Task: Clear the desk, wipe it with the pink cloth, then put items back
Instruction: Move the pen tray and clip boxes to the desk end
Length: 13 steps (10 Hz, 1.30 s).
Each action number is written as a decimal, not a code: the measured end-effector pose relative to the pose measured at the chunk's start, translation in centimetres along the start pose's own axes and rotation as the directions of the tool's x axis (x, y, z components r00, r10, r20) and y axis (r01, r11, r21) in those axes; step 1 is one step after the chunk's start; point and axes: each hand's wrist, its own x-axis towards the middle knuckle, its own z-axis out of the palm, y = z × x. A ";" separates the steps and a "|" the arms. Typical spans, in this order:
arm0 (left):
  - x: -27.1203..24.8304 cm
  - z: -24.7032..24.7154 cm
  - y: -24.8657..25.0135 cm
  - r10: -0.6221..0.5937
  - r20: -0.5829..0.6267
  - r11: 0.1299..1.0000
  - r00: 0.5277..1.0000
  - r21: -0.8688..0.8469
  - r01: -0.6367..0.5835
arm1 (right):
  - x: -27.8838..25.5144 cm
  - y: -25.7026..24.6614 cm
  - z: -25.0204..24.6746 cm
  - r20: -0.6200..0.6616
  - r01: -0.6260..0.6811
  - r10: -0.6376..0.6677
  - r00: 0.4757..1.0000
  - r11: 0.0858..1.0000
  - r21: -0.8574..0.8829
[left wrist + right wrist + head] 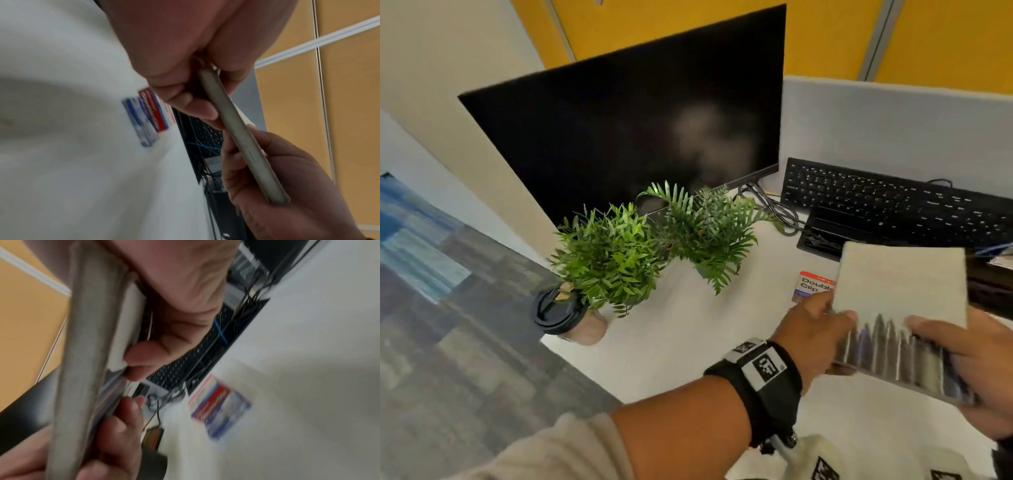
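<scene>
Both hands hold a thin grey book [900, 291] with a skyline picture on its cover, tilted above the right part of the white desk [688, 342]. My left hand [815, 329] pinches its left edge, thumb on the cover. At the book's lower right corner my right hand [972, 359] grips it the same way. The left wrist view shows the book [236, 129] edge-on between the left hand [185, 100] and the right hand [277, 178]. In the right wrist view its spine [86, 353] runs past the right hand [174, 313]. No pink cloth is in view.
A red-and-blue clip box [812, 286] lies on the desk under the book. Two potted plants [613, 253] [709, 226] and a lidded coffee cup [561, 313] stand at the left edge. A dark monitor [637, 120], black keyboard [893, 202] and cable slot [822, 243] sit behind.
</scene>
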 end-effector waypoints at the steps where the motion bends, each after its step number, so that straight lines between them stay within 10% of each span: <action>1: -3.8 -6.0 -1.4 -0.036 -0.095 0.999 0.995 0.016 0.037 | -1.4 1.9 6.0 0.057 -0.154 0.155 0.986 0.988 -0.031; 7: -13.4 -32.5 -10.5 -0.142 -0.525 0.990 0.839 -0.076 0.121 | -3.3 20.4 31.2 0.022 -0.345 0.346 0.938 0.928 0.141; 10: -12.0 -34.4 -12.2 -0.210 -0.622 0.977 0.754 -0.160 0.140 | -1.4 22.4 31.8 -0.205 -0.258 0.160 0.965 0.707 -0.659; 12: -12.5 -34.5 -11.8 -0.163 -0.601 0.979 0.782 0.000 0.204 | -1.3 22.7 31.4 -0.177 -0.213 0.120 0.977 0.604 -0.768; 13: -12.4 -34.8 -12.7 -0.022 -0.467 0.962 0.884 0.231 0.146 | -1.8 22.2 31.2 -0.183 -0.211 0.109 0.977 0.625 -0.752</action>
